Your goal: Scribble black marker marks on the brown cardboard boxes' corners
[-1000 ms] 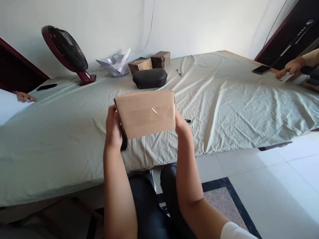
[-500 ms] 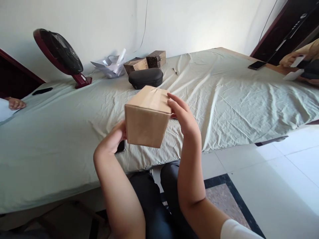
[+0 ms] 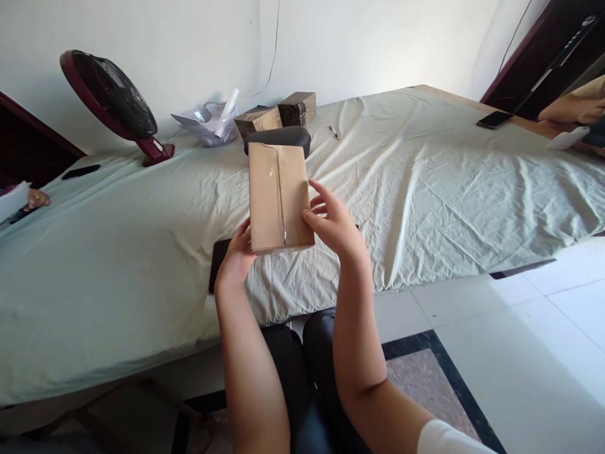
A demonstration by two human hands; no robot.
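Note:
I hold a brown cardboard box (image 3: 278,195), sealed with clear tape down its middle, upright above the near edge of the table. My left hand (image 3: 236,258) grips its lower left corner from underneath. My right hand (image 3: 333,224) presses on its right side, thumb on the front and fingers partly spread behind. A dark phone (image 3: 216,270) lies on the pale green sheet (image 3: 118,252) just under my left hand.
At the back stand a black glasses case (image 3: 302,135), two small brown boxes (image 3: 276,116), crumpled white plastic (image 3: 210,123) and a red-framed fan (image 3: 111,104). Another person's hand (image 3: 35,198) rests at far left; another person's arm (image 3: 574,110) and a phone (image 3: 494,120) at far right.
I have turned the box from its broad face, through a corner-on view, to standing tall with the taped seam facing me. My left hand shifted under its bottom corner.

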